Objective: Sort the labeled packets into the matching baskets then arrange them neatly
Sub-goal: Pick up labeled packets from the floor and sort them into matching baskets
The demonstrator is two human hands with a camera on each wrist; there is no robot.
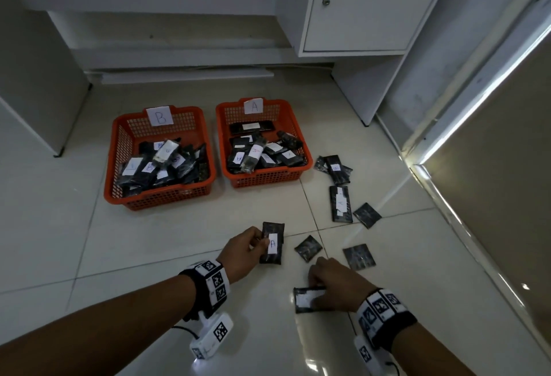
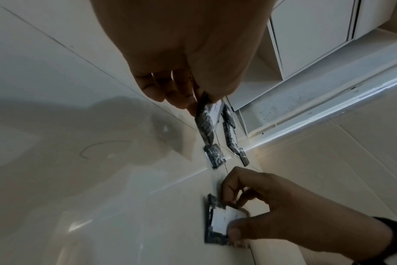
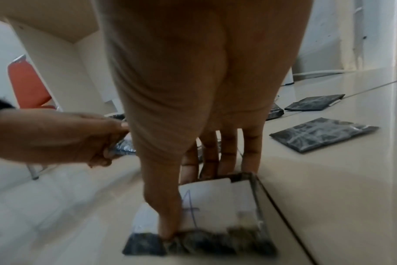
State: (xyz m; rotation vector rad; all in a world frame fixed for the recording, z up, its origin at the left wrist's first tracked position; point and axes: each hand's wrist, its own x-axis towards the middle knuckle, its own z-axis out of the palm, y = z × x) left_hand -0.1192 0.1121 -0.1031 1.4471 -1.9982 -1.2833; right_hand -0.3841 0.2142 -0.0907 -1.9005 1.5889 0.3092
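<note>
Two orange baskets on the floor in the upper middle of the head view — the B basket (image 1: 119,149) at left, the A basket (image 1: 293,125) at right, both already holding heaps of dark packets.

Left hand (image 1: 243,252) in the lower middle, thumb and fingers (image 2: 152,89) pinched on the side of an A packet (image 1: 272,243); long axis running up the frame, roughly toward the baskets. Judged from that label, bound for the A basket, which lies up and slightly right of it, so a short forward carry with little turning.

Right hand (image 1: 337,281) lower and further right, fingers (image 3: 229,148) bent down over the far edge of another packet (image 1: 307,299) and thumb on its near edge, the packet flat on the floor or barely off it, long axis across the frame. Its label hard to read from the head; in the right wrist view a blue mark like an A, partly under the thumb — not certain.

More packets loose on the floor at right: a long one marked A (image 1: 340,204), small square ones (image 1: 308,248) showing no label, and a pile (image 1: 335,168) beside the A basket with a letter too small to read. Baskets nearly absent from both wrist views. Sorting well along, arranging not begun.
</note>
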